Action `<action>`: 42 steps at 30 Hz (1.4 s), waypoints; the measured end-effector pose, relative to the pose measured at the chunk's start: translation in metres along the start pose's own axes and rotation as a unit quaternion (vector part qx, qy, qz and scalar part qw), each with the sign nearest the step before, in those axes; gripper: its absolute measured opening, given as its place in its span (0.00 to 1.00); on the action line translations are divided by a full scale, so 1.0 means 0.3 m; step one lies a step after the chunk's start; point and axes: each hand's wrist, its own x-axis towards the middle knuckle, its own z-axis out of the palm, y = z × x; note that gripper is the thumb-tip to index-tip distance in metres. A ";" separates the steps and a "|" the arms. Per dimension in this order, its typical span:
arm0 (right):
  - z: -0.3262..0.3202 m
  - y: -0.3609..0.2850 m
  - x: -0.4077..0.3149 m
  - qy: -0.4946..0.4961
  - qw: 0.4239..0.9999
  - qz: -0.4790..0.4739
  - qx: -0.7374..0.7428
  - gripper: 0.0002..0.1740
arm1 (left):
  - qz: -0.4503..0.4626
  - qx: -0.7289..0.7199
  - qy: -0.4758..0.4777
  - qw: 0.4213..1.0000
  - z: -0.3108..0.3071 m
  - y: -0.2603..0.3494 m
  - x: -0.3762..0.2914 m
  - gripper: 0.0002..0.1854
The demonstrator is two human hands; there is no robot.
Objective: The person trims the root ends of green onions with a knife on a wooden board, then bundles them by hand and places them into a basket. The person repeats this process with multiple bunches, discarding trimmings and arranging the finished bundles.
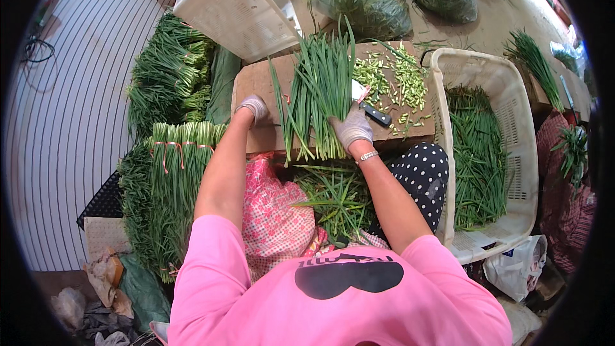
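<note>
A loose sheaf of garlic chives [319,91] lies across a brown cutting board [264,77], its stalk ends hanging over the near edge. My right hand [354,127], in a pale knit glove, grips the sheaf's right side, thumb over the stalks. Beside that hand is a knife [377,114] with a black riveted handle; chives partly cover its blade. My left hand [254,108], also gloved, rests at the board's left end, apart from the chives. Its fingers are turned away, so their hold is hidden. Short cut stalk pieces [408,77] are scattered over the board's right side.
A white plastic crate [437,101] holding chives stands right of the board; another crate [235,14] tilts behind it. Tied chive bundles [180,168] are stacked at left. Loose leaves [336,197] lie below the board. Filled plastic bags [370,0] sit beyond.
</note>
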 end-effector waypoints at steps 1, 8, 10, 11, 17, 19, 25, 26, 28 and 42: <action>0.003 0.002 0.002 -0.001 1.000 0.004 -0.004 0.51 | 0.005 0.000 0.020 1.000 0.020 0.018 -0.017 0.29; 0.010 0.008 0.007 0.010 1.000 -0.015 -0.006 0.53 | 0.042 -0.058 0.056 0.996 -0.025 0.235 -0.253 0.38; 0.012 0.008 0.007 0.017 1.000 -0.020 -0.013 0.55 | 0.034 -0.081 0.053 0.995 -0.052 0.276 -0.296 0.36; 0.012 0.009 0.008 0.016 0.999 -0.025 -0.014 0.55 | 0.049 -0.107 0.088 0.989 -0.056 0.285 -0.321 0.36; 0.012 0.015 0.013 0.013 1.000 -0.021 -0.014 0.56 | 0.052 -0.097 0.253 0.961 -0.077 0.323 -0.393 0.45; 0.013 0.014 0.012 0.011 1.000 -0.020 -0.006 0.56 | 0.063 -0.105 0.250 0.961 -0.070 0.316 -0.382 0.41; 0.015 0.008 0.004 0.020 0.999 -0.022 -0.016 0.55 | 0.113 -0.212 0.282 0.929 0.000 0.244 -0.230 0.21; 0.014 0.007 0.005 0.021 0.999 -0.024 -0.017 0.55 | 0.099 -0.221 0.279 0.929 0.012 0.236 -0.206 0.18; 0.015 0.008 0.005 0.010 1.000 -0.017 -0.013 0.54 | 0.093 -0.200 0.297 0.929 0.033 0.228 -0.173 0.12; 0.053 0.001 0.004 0.010 0.997 -0.069 -0.028 0.51 | 0.114 0.149 -0.071 0.980 0.015 0.063 -0.266 0.17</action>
